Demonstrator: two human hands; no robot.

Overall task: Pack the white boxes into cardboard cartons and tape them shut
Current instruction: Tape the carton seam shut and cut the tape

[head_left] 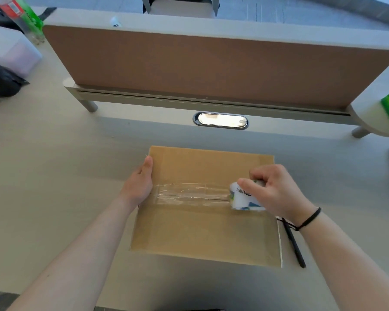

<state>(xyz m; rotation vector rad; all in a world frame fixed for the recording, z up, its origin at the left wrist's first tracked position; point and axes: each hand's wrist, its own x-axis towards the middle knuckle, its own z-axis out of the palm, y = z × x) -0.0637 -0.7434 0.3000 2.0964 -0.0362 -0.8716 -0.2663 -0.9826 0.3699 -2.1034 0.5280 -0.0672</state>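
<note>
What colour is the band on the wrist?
Black. The thin band loops round the wrist of the right hand, seen best in the head view.

Pale grey matte worktop fills the view. At 12 o'clock: brown felt divider panel in a light grey frame on short round legs. Just before it, oval metal-lined cable port. Beyond the panel, grey floor. Lighting even, diffuse.

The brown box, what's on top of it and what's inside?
On top of the cardboard carton lies a strip of clear tape, which the right hand lays from a tape roll. The left hand steadies its edge. Closed flaps hide the inside.
</note>
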